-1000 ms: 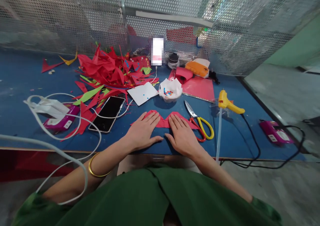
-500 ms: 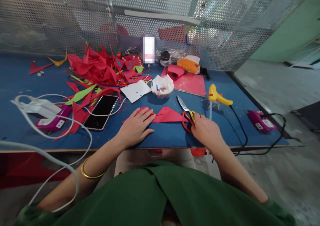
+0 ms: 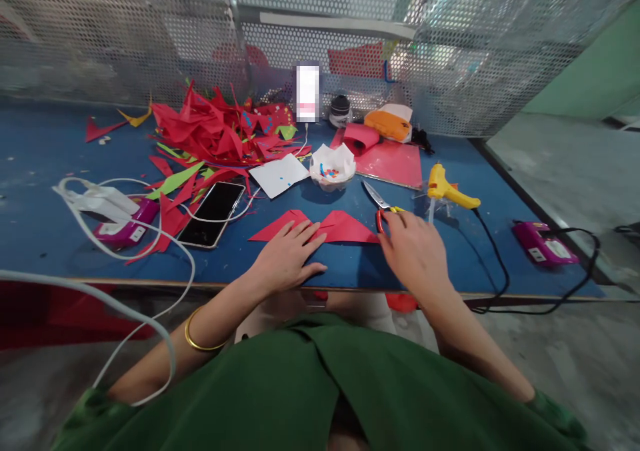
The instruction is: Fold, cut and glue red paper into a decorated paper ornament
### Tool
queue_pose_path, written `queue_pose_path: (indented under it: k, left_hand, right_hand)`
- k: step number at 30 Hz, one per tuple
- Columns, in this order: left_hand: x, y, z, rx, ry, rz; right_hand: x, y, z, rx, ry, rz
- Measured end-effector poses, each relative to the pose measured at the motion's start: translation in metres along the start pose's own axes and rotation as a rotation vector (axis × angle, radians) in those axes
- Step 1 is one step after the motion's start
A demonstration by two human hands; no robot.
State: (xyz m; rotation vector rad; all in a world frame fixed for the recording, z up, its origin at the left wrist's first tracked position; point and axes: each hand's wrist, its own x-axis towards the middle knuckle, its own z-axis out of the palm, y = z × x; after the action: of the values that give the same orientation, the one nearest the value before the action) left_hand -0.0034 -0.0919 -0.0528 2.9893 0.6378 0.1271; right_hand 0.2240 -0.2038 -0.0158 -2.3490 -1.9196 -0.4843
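Observation:
Folded red paper (image 3: 345,227) with two raised peaks lies near the front edge of the blue table. My left hand (image 3: 290,254) rests on its left half, fingers spread. My right hand (image 3: 416,250) is over the handles of the scissors (image 3: 376,194), its fingers curled on them. The scissors' blades point away to the upper left and are partly parted from the covered handles. The paper's right tip reaches my right hand.
Red scraps (image 3: 200,128), a black phone (image 3: 214,212) and white cables are on the left. Beyond the paper stand a white card (image 3: 279,174) and bowl (image 3: 333,176). A yellow glue gun (image 3: 450,190) and purple socket (image 3: 545,244) lie right.
The view has shifted a little. My left hand has slid right along the red paper, uncovering more of its left side. My right hand covers more of the scissors' handles.

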Motion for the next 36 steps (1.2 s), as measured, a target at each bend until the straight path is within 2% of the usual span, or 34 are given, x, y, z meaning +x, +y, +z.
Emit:
queue_pose_path:
  k: [3,5,9,13,18,24,36]
  left_hand:
    - [-0.008,0.002,0.001,-0.059,0.067,0.014]
    - [-0.016,0.0,0.002,-0.097,0.152,-0.026]
    - [-0.028,-0.011,0.006,-0.155,0.299,-0.127]
    - [-0.03,-0.014,0.008,-0.176,0.347,-0.105]
    - [-0.019,-0.007,0.003,-0.119,0.405,-0.045]
    - [-0.001,0.001,0.002,-0.017,0.419,0.103]
    - [0.007,0.001,0.009,0.063,0.406,0.155]
  right_hand:
    - [-0.011,-0.024,0.004,0.153,0.121,-0.309]
    - [-0.012,-0.036,0.012,0.189,0.115,-0.393]
    - [-0.005,-0.047,0.03,0.212,0.111,-0.402]
    - [0.0,-0.05,0.041,0.233,0.129,-0.414]
    - [-0.011,-0.046,0.04,0.28,0.204,-0.392]
    - [-0.015,-0.045,0.035,0.254,0.253,-0.331]
    - [-0.01,-0.046,0.037,0.413,0.232,-0.267]
